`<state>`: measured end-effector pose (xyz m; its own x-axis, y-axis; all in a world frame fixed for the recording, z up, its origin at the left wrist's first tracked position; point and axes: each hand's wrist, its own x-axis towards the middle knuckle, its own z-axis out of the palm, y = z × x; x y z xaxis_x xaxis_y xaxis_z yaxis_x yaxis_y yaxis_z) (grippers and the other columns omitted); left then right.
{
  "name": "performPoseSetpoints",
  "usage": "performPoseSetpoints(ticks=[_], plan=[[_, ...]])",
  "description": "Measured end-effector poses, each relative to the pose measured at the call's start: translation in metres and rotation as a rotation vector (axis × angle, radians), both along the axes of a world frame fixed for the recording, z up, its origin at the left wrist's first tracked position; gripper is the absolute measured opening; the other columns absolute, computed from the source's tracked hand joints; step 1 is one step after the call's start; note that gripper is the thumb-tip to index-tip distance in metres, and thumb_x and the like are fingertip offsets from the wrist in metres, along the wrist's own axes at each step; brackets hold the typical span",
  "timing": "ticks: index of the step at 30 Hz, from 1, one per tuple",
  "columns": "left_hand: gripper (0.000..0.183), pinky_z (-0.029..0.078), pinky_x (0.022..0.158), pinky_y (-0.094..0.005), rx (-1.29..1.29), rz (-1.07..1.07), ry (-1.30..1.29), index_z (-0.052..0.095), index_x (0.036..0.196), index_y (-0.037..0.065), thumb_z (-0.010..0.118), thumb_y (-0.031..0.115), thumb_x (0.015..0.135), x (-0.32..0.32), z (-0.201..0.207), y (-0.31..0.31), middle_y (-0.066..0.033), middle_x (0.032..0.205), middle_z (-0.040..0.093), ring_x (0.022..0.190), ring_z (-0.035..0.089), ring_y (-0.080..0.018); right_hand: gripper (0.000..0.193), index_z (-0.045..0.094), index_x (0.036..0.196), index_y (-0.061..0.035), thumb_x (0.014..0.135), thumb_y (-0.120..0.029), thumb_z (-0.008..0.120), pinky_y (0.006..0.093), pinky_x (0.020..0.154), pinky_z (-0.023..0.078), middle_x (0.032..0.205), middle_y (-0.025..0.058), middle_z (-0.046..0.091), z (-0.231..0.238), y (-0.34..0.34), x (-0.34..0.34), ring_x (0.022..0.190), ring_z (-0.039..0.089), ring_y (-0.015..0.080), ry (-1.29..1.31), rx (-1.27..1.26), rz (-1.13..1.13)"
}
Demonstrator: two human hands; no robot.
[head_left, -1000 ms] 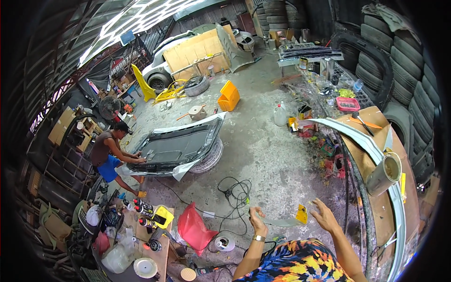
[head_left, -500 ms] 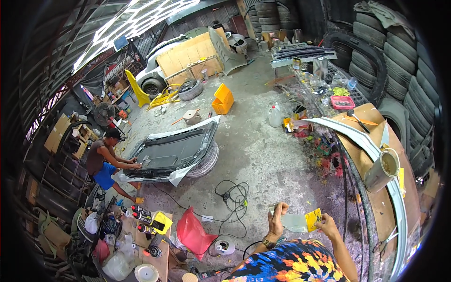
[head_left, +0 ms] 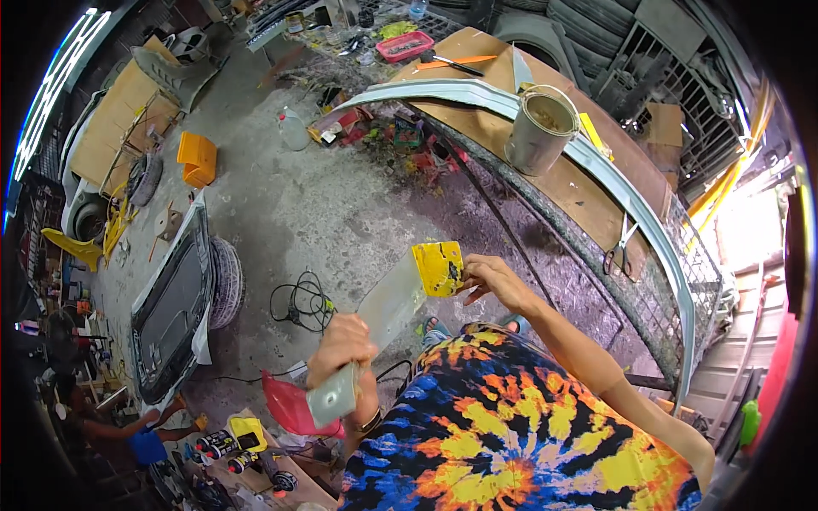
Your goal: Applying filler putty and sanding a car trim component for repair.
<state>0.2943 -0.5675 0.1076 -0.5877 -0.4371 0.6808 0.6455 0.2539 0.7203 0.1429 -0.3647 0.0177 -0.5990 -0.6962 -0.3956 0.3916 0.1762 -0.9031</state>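
Note:
My left hand (head_left: 342,347) is wrapped round a long, greyish, see-through plate (head_left: 388,300), one end of which sticks out below the fist. At the plate's far end lies a yellow spreader (head_left: 439,269), a flat flexible square with dark stains. The fingers of my right hand (head_left: 492,279) pinch the spreader's right edge. Both things are held up in front of my body, above the concrete floor. Whether the spreader presses on the plate or only overlaps it, I cannot tell.
To the right, a bench (head_left: 588,200) carries a curved pale trim strip (head_left: 652,192), an open can (head_left: 541,136) and scissors (head_left: 622,247). A coiled black cable (head_left: 302,302) lies on the floor. At left, a co-worker (head_left: 102,422) is beside a dark car panel (head_left: 175,307).
My view has swung right and down towards the bench. Both hands still hold the plate and the spreader, and the plate now slants, its lower end showing below my left fist.

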Motion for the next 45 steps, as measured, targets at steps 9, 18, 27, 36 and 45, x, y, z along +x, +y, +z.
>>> performPoseSetpoints(ticks=[9, 18, 27, 36, 45], plan=[[0.022, 0.043, 0.060, -0.0387, -0.338, -0.256, 0.047, 0.062, 0.081, 0.002, 0.068, 0.023, 0.084, 0.008, 0.047, 0.001, -0.0050, 0.063, 0.054, 0.058, 0.050, -0.0189, 0.028, 0.058, 0.115, -0.0019, 0.092, -0.017, 0.053, 0.0318, 0.077, 0.055, 0.106, 0.0055, 0.066, 0.019, 0.017, 0.012, 0.098, 0.064, 0.0146, 0.031, -0.044, -0.006], [0.031, 0.040, 0.067, -0.0366, -0.026, -0.146, 0.158, 0.058, 0.086, 0.006, 0.053, 0.036, 0.091, -0.003, 0.033, -0.012, -0.0014, 0.065, 0.048, 0.063, 0.045, -0.0144, 0.062, 0.040, 0.146, -0.0059, 0.088, -0.009, 0.061, 0.0308, 0.094, 0.046, 0.125, 0.0091, 0.057, 0.024, 0.031, 0.019, 0.112, 0.054, 0.0162, 0.030, -0.204, -0.042], [0.030, 0.044, 0.077, -0.0348, 1.052, -0.209, 0.168, 0.052, 0.086, 0.009, 0.052, 0.037, 0.095, 0.009, -0.075, -0.087, -0.0007, 0.066, 0.042, 0.064, 0.044, -0.0142, 0.059, 0.048, 0.141, -0.0071, 0.082, -0.002, 0.052, 0.0331, 0.097, 0.043, 0.126, 0.0103, 0.050, 0.067, 0.029, 0.047, 0.111, 0.053, 0.0202, 0.402, -0.345, 0.037], [0.023, 0.047, 0.077, -0.0310, 1.563, -0.314, 0.254, 0.055, 0.087, 0.012, 0.061, 0.033, 0.090, 0.010, -0.156, -0.068, 0.0030, 0.065, 0.045, 0.063, 0.046, -0.0116, 0.057, 0.048, 0.139, -0.0083, 0.083, -0.003, 0.052, 0.0378, 0.099, 0.043, 0.125, 0.0149, 0.049, 0.082, 0.026, 0.063, 0.114, 0.053, 0.0286, 0.677, -0.291, 0.256], [0.023, 0.048, 0.079, -0.0306, 1.533, -0.273, 0.286, 0.054, 0.086, 0.010, 0.059, 0.032, 0.091, 0.012, -0.172, -0.063, 0.0031, 0.065, 0.045, 0.063, 0.046, -0.0106, 0.057, 0.046, 0.140, -0.0073, 0.083, -0.002, 0.052, 0.0383, 0.096, 0.044, 0.123, 0.0164, 0.049, 0.077, 0.023, 0.068, 0.112, 0.053, 0.0301, 0.712, -0.344, 0.216]])
